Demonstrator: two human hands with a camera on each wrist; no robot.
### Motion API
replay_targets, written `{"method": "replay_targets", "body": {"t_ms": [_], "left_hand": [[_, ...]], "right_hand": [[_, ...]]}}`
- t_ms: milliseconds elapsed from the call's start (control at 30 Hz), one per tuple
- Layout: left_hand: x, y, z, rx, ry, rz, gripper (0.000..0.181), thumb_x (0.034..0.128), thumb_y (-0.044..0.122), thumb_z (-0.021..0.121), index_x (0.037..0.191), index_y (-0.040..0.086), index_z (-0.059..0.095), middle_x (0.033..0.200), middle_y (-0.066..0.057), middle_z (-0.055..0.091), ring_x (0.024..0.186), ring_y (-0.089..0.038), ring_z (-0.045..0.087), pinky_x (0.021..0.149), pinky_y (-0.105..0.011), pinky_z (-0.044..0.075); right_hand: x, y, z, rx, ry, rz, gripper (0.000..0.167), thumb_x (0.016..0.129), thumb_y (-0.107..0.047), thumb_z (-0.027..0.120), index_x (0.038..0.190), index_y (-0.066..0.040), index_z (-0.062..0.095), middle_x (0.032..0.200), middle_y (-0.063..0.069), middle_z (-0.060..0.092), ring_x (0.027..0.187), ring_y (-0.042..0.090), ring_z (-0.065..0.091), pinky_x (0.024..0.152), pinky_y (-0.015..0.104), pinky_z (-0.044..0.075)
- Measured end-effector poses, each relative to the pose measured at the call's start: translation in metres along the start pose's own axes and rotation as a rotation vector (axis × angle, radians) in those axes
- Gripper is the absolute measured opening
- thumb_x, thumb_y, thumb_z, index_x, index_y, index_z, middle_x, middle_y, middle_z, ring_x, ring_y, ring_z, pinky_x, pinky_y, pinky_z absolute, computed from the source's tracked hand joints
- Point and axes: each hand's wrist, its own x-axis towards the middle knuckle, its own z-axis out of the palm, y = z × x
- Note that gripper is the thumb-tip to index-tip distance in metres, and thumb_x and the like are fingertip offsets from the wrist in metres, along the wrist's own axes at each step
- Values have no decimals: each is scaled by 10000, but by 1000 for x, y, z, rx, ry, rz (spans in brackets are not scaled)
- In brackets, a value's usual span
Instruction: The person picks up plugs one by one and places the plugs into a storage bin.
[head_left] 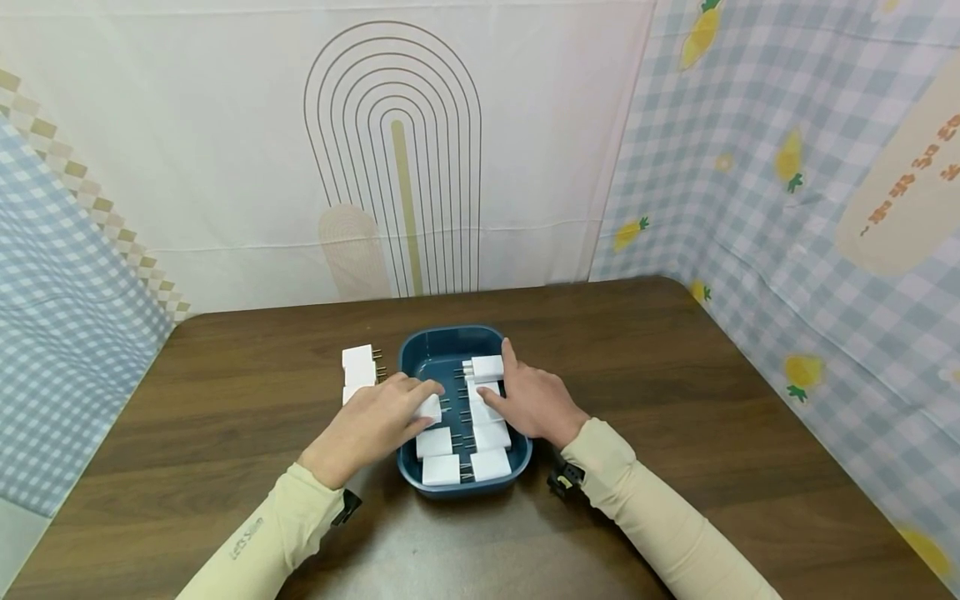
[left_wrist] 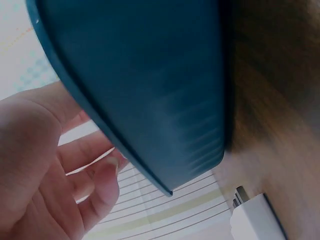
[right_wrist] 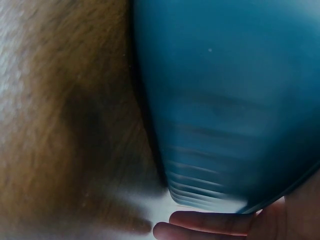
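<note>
A dark blue plastic basin (head_left: 422, 340) stands on the table with several white plug adapters (head_left: 441, 469) in two columns, their metal prongs facing inward. My left hand (head_left: 375, 423) reaches over the basin's left side and pinches a white plug adapter (head_left: 429, 408) between thumb and fingers. In the left wrist view the basin's wall hides that adapter. My right hand (head_left: 536, 400) lies at the right rim, its thumb over the right column and its other fingers (right_wrist: 207, 222) straight along the outside of the wall. Whether the thumb touches an adapter I cannot tell.
Left of the basin, more white plug adapters (head_left: 358, 367) lie in a column on the brown wooden table (head_left: 247, 400), partly behind my left hand. Patterned cloth (head_left: 525, 150) hangs behind the table and along both sides.
</note>
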Motion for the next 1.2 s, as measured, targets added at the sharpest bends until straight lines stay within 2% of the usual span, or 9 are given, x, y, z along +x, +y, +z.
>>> {"method": "replay_targets", "body": {"t_ms": [267,500,867,1200], "left_hand": [[-1,1,6,56,44,20,355,895,265,774,1227,169,696,1093,-39,761,989,-181,712,759,-361,619],[0,2,8,72,26,-1,347,892,267,778,1218,171,710,1096,-41,760,966,-178,714,751,-360,621],[2,4,9,41,10,-44,364,860,251,810,1206,173,726,1113,-39,762,975,-187,723,750,-379,622],[4,5,11,37,-5,-60,357,853,232,817,1192,161,731,1074,-33,770,900,-166,717,711,-358,616]], "right_hand": [[1,-1,-2,6,-6,-2,909,1016,-546,490,1609,22,100,1466,219,555,1239,310,645,974,466,560],[0,-1,-2,6,-12,0,907,1017,-546,487,1610,20,97,1469,215,554,1238,307,645,979,465,558],[0,0,-2,4,-1,-6,904,1017,-543,487,1606,29,107,1461,221,560,1226,306,653,965,460,565],[0,0,0,1,-10,1,908,1015,-549,488,1608,23,107,1471,211,554,1238,304,646,970,460,562]]}}
